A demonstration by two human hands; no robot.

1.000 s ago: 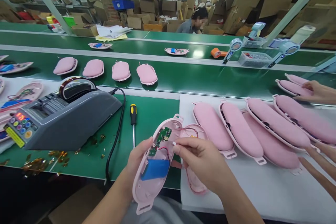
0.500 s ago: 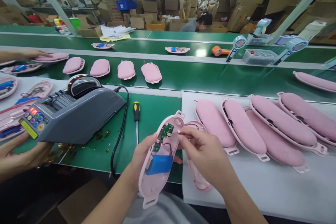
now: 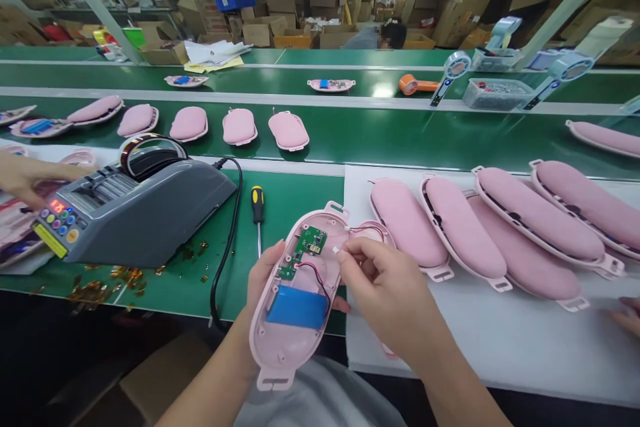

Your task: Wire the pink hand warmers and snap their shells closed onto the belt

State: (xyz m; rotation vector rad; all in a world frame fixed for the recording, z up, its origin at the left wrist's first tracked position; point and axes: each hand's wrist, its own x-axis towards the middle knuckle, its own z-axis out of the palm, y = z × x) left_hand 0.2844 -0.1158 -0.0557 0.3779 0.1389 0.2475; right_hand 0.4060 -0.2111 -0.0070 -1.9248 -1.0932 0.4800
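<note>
My left hand (image 3: 261,283) grips the edge of an open pink plastic shell (image 3: 280,350), which is tilted up toward me. Inside the shell are a green circuit board (image 3: 314,240) and a blue battery pack (image 3: 297,307), joined by red and black wires. At the shell's right edge, my right hand (image 3: 390,290) pinches a small white connector (image 3: 336,250) between thumb and fingertips. Thin wires (image 3: 369,227) run from the shell toward another pink piece, mostly hidden behind my right hand.
Left stands a grey tape dispenser (image 3: 155,213) with a black cord, a co-worker's hand (image 3: 30,177) beside it. A screwdriver (image 3: 257,207) lies beyond the shell. Several padded pink shells (image 3: 463,233) rest on white sheeting at right. Another person's hand (image 3: 627,317) shows at the right edge.
The shell has turned to face me more fully, showing more of its inside. The co-worker's hands at left have shifted, and a hand has appeared at the right edge.
</note>
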